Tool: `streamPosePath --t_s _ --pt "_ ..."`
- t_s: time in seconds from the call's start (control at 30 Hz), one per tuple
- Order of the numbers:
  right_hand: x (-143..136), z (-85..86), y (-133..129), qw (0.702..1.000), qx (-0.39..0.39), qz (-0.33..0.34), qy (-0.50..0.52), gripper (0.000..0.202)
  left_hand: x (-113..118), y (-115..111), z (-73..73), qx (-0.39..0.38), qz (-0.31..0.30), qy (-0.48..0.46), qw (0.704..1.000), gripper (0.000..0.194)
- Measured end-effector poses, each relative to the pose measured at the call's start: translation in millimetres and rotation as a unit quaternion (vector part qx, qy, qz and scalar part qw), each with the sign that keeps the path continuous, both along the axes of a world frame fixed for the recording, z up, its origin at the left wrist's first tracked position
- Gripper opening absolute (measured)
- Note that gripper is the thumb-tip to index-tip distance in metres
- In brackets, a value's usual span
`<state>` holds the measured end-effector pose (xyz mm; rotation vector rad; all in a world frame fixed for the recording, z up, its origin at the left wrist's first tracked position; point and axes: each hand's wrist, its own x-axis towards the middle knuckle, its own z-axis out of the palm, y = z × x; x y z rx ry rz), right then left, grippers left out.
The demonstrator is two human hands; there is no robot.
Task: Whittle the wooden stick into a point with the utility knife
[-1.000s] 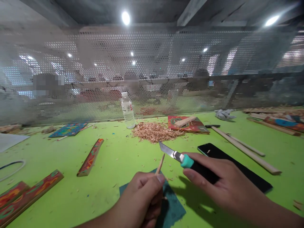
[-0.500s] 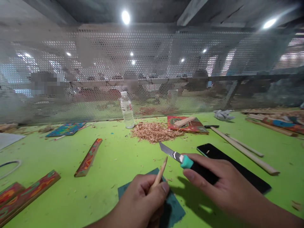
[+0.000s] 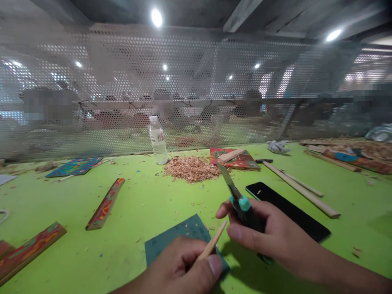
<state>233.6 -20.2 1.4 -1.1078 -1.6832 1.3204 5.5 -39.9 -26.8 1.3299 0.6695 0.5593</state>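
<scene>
My left hand (image 3: 191, 265) is closed around a thin wooden stick (image 3: 213, 241), whose pointed tip leans up and to the right. Closed on the black and teal handle of a knife (image 3: 244, 207) is my right hand (image 3: 269, 237), with the blade pointing up and away and apart from the stick. Beneath my left hand lies a dark green sheet (image 3: 177, 237), partly covered. A black phone (image 3: 290, 210) lies just behind my right hand.
A heap of wood shavings (image 3: 192, 168) lies beside an upright water bottle (image 3: 158, 143). Painted strips (image 3: 105, 204) are at the left, wooden rods (image 3: 303, 192) at the right. A perforated metal screen (image 3: 190, 81) stands behind the green table (image 3: 122, 253).
The knife has turned from pointing left to pointing more upward, and my right fingers have shifted on its handle. My left hand and the stick are slightly lower. The whole view has shifted somewhat.
</scene>
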Motion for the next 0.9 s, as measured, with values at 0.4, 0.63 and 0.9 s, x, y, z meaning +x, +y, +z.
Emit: streamPosePath --t_s 0.4,0.63,0.9 --pt "-3.5 -0.7 -2.6 0.992 -0.051 0.063 0.098 0.038 -3.4 2.2 7.5 0.042 -0.037 0.069 0.996 0.069" --pt "-5.5 -0.3 -0.3 0.991 -0.063 0.047 0.111 0.043 -1.4 2.7 13.4 0.046 -0.051 0.071 0.995 0.068" --pt "-5.9 -5.2 -1.3 0.988 -0.067 0.077 0.117 0.039 -5.1 -0.5 10.2 0.033 -0.056 0.068 0.996 0.063"
